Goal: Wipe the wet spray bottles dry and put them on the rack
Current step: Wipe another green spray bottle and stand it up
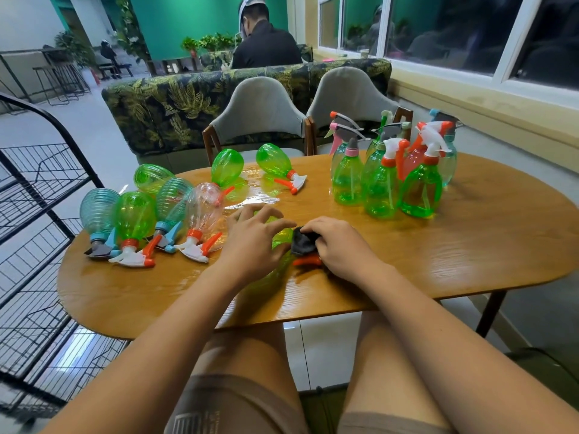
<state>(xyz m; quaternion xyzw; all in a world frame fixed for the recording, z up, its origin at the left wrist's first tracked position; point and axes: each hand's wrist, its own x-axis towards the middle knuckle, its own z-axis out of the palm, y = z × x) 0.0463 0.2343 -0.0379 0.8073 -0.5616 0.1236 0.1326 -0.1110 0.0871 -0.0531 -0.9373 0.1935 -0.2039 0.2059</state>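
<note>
Head view has you sat at the near edge of the table (470,245). Your left hand (253,236) is curled down over a green spray bottle (279,238) lying on its side just in from that edge. Your right hand (338,242) is bunched around a dark cloth (302,242) pressed against the bottle's neck, right above the orange trigger (308,261). My read is you're mid-wipe on this one. The wire rack (40,189) stands off the table's left end, so the carry will go out that side.

Stuff that could bite you, imo:

- It's wet round plastic, and your fingers only cap it from above. Push hard with the cloth and the bottle can squirt sideways, or roll off the near edge into your lap.
- A shiny wet patch (260,198) sits on the wood just beyond your left hand. Set the bottle down there and you've undone the wipe.
- The lying bottles (134,214) along the left edge are packed touching each other, and the clear one (203,208) is just beside your left hand. A careless elbow on the way to the rack could knock them around, maybe off the table.
- The nooks around the trigger probably hold water. Skip them and it'll likely drip onto the rack.
- The standing bottles (382,189) toward the far right edge are well apart from you, so low risk there.
</note>
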